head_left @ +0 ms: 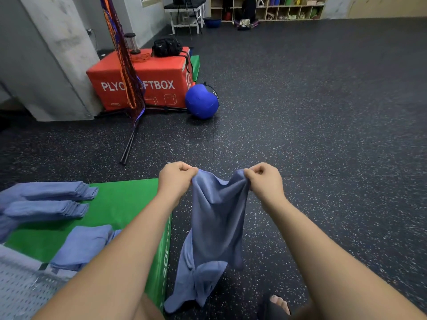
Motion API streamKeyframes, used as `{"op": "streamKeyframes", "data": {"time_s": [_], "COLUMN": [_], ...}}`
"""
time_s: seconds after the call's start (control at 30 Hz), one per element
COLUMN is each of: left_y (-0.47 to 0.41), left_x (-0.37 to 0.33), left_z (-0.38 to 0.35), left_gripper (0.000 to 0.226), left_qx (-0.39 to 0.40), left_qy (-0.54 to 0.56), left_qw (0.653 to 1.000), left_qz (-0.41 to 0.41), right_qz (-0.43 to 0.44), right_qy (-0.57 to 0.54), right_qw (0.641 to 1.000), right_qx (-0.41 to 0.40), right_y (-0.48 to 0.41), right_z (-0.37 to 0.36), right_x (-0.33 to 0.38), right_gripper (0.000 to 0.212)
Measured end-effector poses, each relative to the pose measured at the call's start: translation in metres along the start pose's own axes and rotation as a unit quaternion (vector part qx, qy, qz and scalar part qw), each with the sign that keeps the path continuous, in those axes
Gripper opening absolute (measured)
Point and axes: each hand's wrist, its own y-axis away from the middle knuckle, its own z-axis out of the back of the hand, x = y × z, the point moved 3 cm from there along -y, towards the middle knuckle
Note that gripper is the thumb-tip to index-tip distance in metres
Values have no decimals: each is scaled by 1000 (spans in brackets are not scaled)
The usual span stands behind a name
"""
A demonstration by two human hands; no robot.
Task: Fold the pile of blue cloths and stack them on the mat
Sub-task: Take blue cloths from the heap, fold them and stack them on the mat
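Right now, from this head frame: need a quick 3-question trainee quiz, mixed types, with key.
1. True or false: the left hand and the right hand each pinch a top corner of the hanging blue cloth.
2. Where do the folded cloths lie? A: on the green mat. B: in the left hand. C: in the right hand.
3. Short answer: what colour is the ball on the floor beside the red box?
Key: 1 true; 2 A; 3 blue.
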Motion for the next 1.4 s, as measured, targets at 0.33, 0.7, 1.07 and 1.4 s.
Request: {"op": "streamKeyframes", "data": {"time_s": [0.33,0.7,1.07,1.4], "left_y": [-12,11,34,37], "left_x": [13,-18,-41,-49], "left_z": [13,-11,-24,-20], "left_gripper": [15,19,7,6], "left_qx": [-51,51,84,54], "left_qy": [11,38,99,79], "left_qw": [998,997,988,991], "left_qz": [36,-38,-78,-93], "right_qz": [-45,55,112,245], "right_qy": [-82,-53,-80,34], "right_qw": [995,997,989,968], "right_qx": [-19,10,46,29], "right_y": [-11,7,32,50], "right_z": [5,-13,-27,-30], "right_x": [-11,11,30,46], "right_gripper": [19,21,15,17]}}
